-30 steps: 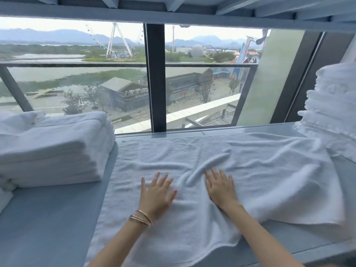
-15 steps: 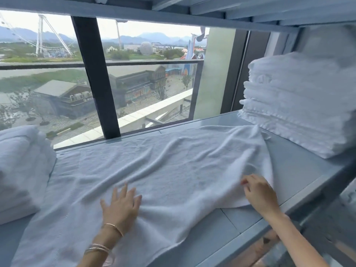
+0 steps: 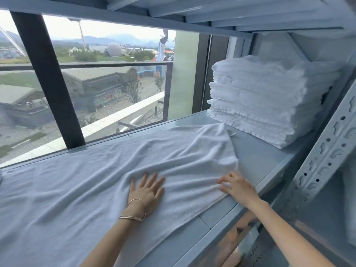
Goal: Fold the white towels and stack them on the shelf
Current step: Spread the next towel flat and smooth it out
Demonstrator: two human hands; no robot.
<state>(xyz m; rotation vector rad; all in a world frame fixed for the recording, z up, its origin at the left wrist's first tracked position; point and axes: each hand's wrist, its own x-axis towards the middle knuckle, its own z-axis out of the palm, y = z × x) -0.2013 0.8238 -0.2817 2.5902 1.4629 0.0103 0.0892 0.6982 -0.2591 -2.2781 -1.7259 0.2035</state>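
Note:
A white towel (image 3: pixel 92 182) lies spread out and wrinkled across the grey shelf board (image 3: pixel 258 160). My left hand (image 3: pixel 147 191), with bangles on the wrist, rests flat on the towel near its front, fingers apart. My right hand (image 3: pixel 238 186) is at the towel's right front corner, fingers curled and pinching its edge. A tall stack of folded white towels (image 3: pixel 269 99) sits at the shelf's right end, apart from the spread towel.
A perforated metal upright (image 3: pixel 327 149) stands at the right front. Another shelf board (image 3: pixel 192 8) hangs close overhead. Behind the shelf is a window (image 3: pixel 115 83) with a dark post (image 3: pixel 48 79). The shelf's front lip (image 3: pixel 221 224) runs below my hands.
The view has swung right, so the left stack is out of sight. My right hand slid from the towel's middle to its right corner. My left hand shifted right along the towel.

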